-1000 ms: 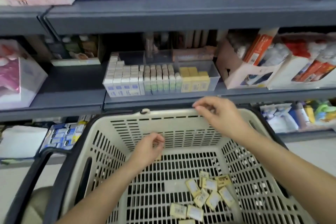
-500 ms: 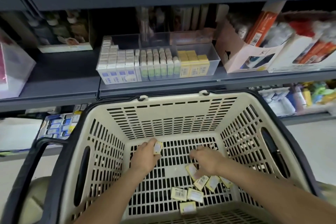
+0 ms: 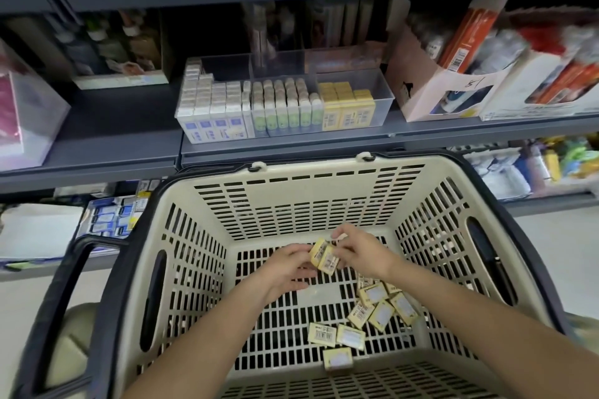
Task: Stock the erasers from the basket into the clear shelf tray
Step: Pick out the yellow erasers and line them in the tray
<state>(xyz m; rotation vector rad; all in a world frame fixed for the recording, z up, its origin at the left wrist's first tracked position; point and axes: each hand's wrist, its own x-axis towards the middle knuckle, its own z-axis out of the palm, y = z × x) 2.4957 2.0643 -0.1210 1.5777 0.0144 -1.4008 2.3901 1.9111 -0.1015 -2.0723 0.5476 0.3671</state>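
Note:
Both my hands are inside the beige basket [image 3: 311, 201], meeting above its slotted floor. My left hand [image 3: 285, 267] and my right hand [image 3: 363, 253] together pinch two small yellow erasers [image 3: 324, 257] between their fingertips. Several more yellow erasers [image 3: 372, 311] lie loose on the basket floor at the right and front. On the middle shelf stands the clear shelf tray [image 3: 384, 97]. It holds rows of white-blue and white-green erasers, with a block of yellow erasers [image 3: 348, 107] in its right compartment. That compartment has free room at the right and back.
The basket has black handles [image 3: 74, 295] and fills the foreground below the grey shelf edge [image 3: 291, 147]. A pink-white cardboard box [image 3: 434, 91] with stationery stands right of the tray. Boxed goods sit at the left and on the lower shelf.
My right hand came down from the basket's far rim into the basket, picked up an eraser and brought it to the eraser in my left hand. The view tilted down.

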